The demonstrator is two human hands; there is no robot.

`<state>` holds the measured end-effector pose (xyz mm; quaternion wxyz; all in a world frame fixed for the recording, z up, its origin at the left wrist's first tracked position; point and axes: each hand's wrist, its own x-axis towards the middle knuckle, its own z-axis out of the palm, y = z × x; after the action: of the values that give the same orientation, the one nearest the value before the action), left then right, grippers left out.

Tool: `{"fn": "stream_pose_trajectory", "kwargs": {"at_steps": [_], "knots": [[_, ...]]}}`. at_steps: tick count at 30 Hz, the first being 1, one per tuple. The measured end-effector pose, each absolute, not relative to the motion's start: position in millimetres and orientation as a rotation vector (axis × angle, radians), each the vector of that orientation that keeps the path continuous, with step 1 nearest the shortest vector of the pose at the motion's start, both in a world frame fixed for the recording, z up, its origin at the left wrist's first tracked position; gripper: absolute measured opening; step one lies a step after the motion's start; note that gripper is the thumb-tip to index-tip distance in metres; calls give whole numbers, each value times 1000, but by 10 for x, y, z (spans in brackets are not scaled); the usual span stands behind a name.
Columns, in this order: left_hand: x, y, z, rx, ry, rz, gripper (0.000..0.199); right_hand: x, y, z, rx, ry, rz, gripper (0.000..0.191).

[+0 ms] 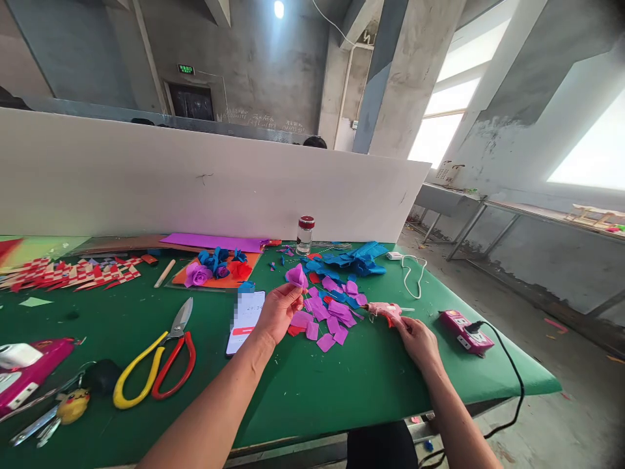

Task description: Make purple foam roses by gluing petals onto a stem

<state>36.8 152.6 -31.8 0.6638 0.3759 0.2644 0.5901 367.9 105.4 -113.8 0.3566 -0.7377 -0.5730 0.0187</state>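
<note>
My left hand (280,311) pinches a small purple paper flower (297,276) upright above the table's middle. Fingers of my right hand (420,339) are closed around the rear of a pink glue gun (388,311), whose nozzle points left toward the loose petals. Purple paper petals (334,319) lie scattered between the two hands, with a few red pieces among them. Behind them is a heap of blue paper pieces (359,260). A phone (244,319) lies beside my left wrist, partly blurred.
Scissors (168,352) lie left, near keys (73,407). Finished flowers (215,266) rest on an orange sheet behind them. A red-lidded jar (305,236) stands by the white partition (219,182). A magenta power strip (466,332) with a black cord is at right, near a white cable (415,277).
</note>
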Motion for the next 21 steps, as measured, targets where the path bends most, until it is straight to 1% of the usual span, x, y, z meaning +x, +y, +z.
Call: {"fn": "stream_pose_trajectory", "kwargs": {"at_steps": [4,6,8,11,15,21], "knots": [[368,1530,-321,858,613,1353,17,3418,1027,-964,-1911,-1336,-198,51],[368,1535,-326,868,627,1366,17,3113,1009,-783,-1718,-1315,-273,42],[368,1538,-330,884,643,1381,16,2726,1005,-594,-1460,-1380,-149,32],[365,1539,-329,919,666,1397,16,2167,1058,-394,-1212,-1460,121,27],[359,1541,-327,973,728,1406,16,1753,1219,-334,-1129,-1405,393,30],[366,1539,-340,1009,770,1419,20,1625,1353,-350,-1146,-1259,655,29]]}}
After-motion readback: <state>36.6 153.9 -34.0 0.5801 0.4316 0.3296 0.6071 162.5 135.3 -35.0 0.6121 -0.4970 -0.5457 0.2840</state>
